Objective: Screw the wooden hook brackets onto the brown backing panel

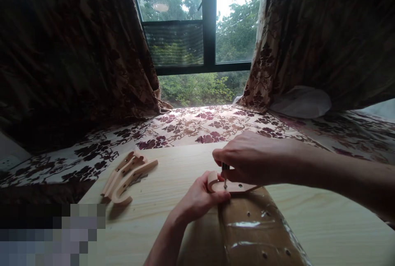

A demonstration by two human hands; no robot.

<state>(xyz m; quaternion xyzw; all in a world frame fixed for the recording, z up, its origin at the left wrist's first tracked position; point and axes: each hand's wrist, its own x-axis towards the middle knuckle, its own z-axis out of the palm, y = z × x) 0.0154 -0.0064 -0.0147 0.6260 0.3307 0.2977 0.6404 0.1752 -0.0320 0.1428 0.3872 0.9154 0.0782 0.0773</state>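
My right hand (pixel 249 155) is closed around the dark handle of a small screwdriver (pixel 225 169), held upright from above. Its tip meets a hole in a pale wooden hook (pixel 233 187); a second dark hole shows further right on the same piece. With the thumb along the near edge and fingers behind the curved end, my left hand (pixel 197 198) grips the hook. The hook rests at the far end of a cardboard box (pixel 249 241) wrapped in clear tape, with several holes in its top. My right hand and wrist partly cover the hook's right end.
Several more wooden hooks (pixel 121 181) lie on the left of the pale wooden table (pixel 166 175), with small dark pieces, perhaps screws (pixel 138 178), beside them. Behind the table are a floral cloth (pixel 197 124), curtains and a window. A blurred patch covers the lower left corner.
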